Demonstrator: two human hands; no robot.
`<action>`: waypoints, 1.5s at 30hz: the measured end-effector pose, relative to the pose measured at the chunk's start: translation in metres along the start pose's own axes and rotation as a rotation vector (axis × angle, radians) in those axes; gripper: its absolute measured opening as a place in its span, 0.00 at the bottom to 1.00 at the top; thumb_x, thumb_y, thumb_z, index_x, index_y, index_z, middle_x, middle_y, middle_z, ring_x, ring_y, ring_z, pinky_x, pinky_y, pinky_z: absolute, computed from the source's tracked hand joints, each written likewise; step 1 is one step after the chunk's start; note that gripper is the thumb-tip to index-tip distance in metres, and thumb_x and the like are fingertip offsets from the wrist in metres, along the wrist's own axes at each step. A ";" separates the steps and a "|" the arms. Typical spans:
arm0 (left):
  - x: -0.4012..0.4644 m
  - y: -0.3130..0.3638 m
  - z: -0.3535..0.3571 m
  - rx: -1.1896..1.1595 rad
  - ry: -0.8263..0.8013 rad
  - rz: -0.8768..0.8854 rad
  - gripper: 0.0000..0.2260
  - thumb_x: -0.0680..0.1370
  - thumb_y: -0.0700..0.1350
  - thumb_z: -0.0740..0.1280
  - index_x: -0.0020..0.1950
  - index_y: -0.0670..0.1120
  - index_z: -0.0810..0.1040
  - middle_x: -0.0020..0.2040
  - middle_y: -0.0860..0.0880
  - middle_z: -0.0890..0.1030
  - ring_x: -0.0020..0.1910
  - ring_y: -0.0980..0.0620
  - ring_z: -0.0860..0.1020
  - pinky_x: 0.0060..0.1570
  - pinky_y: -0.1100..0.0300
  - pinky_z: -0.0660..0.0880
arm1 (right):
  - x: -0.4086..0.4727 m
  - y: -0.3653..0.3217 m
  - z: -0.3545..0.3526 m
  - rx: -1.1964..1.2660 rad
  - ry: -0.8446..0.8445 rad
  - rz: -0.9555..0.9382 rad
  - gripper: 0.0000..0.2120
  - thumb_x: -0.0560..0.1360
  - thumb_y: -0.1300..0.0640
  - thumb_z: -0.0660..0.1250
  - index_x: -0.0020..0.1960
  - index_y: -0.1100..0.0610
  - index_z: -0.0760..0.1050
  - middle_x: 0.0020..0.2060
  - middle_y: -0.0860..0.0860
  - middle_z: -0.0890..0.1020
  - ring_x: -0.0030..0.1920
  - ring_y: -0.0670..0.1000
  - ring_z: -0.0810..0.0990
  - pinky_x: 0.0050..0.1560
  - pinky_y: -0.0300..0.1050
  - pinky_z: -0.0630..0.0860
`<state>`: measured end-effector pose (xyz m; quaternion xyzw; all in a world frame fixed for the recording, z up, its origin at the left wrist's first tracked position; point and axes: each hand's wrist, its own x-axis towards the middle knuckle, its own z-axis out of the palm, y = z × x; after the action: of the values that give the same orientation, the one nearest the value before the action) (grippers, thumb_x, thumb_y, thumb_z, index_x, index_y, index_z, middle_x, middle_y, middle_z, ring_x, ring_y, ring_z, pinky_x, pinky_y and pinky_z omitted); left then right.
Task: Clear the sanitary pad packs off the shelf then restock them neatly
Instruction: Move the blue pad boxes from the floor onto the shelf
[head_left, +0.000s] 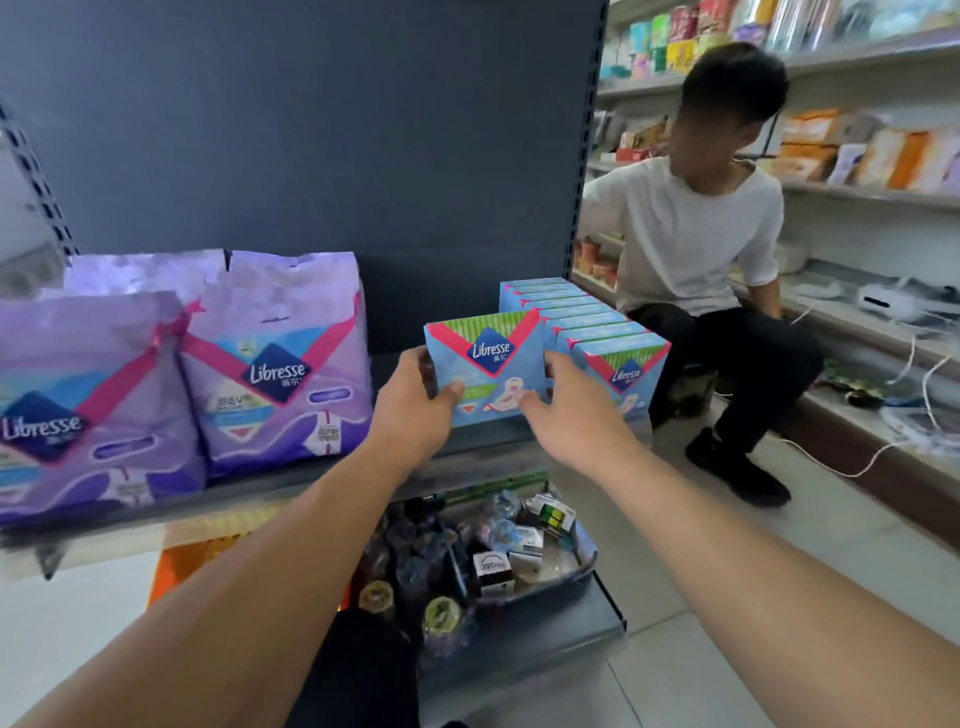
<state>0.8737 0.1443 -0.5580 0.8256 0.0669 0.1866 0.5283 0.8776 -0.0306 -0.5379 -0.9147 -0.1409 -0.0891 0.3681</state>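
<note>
Grey metal shelf (322, 483) with a dark back panel carries two large purple plastic pad bags (280, 364) at its left and a row of blue cardboard pad boxes (587, 322) at its right. Both hands pinch one blue pad box (485, 366) upright before that row: left hand (415, 410) grips its left edge, right hand (566, 410) its right. Likely restocking; next it needs sliding flush against the row. Pale floor tiles and a crouching person lie beyond.

dark shelf (291, 486) bears purple packs (280, 364) and blue boxes (597, 332).
</note>
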 end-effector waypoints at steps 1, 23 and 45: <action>0.008 -0.003 0.003 0.025 0.014 -0.007 0.21 0.78 0.43 0.69 0.70 0.47 0.67 0.61 0.51 0.79 0.57 0.52 0.78 0.60 0.51 0.76 | 0.007 0.001 0.003 -0.048 0.006 -0.006 0.15 0.79 0.53 0.62 0.64 0.55 0.68 0.54 0.49 0.77 0.52 0.52 0.77 0.45 0.45 0.71; 0.163 -0.045 0.072 0.189 0.181 -0.139 0.21 0.80 0.40 0.65 0.70 0.45 0.64 0.67 0.44 0.74 0.65 0.44 0.74 0.62 0.51 0.72 | 0.073 0.037 0.065 -0.431 -0.145 -0.261 0.12 0.79 0.51 0.57 0.56 0.58 0.69 0.54 0.56 0.74 0.56 0.58 0.72 0.54 0.53 0.71; 0.208 -0.066 0.085 0.275 0.194 -0.134 0.26 0.73 0.46 0.74 0.65 0.42 0.66 0.65 0.42 0.74 0.63 0.43 0.74 0.56 0.52 0.73 | 0.099 0.040 0.080 -0.435 -0.100 -0.226 0.16 0.81 0.50 0.55 0.61 0.59 0.71 0.56 0.58 0.75 0.57 0.59 0.73 0.52 0.50 0.71</action>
<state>1.1036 0.1650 -0.5997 0.8617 0.1976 0.2188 0.4129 0.9887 0.0170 -0.5940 -0.9541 -0.2380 -0.1124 0.1427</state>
